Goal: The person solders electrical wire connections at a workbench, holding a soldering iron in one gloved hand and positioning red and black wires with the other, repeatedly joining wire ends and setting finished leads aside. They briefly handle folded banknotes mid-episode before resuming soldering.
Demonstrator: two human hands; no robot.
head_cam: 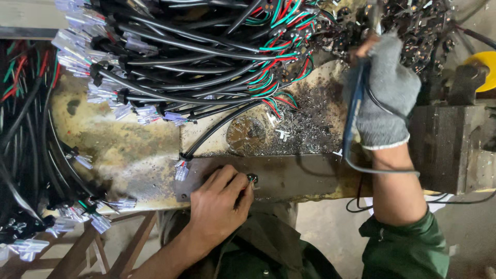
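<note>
My left hand [219, 199] is bare and pinches a small round dark part [252, 178] against a dark metal strip [305, 178] along the bench's front edge. My right hand [385, 95] wears a grey knit glove and grips a blue-handled soldering tool [354, 111] with a thin black cord [382, 170] looping down past my wrist. The tool's tip points up toward a heap of small dark round parts [413, 26] at the top right. A pile of black cables with red, green and white wire ends [206, 57] lies above my left hand.
The worn bench top [119, 144] is stained and strewn with solder scraps [305, 124]. More black cables with clear plastic connectors [31, 155] hang at the left. A dark block [439, 144] and a yellow object [485, 64] sit at the right. A wooden frame [88, 248] shows below.
</note>
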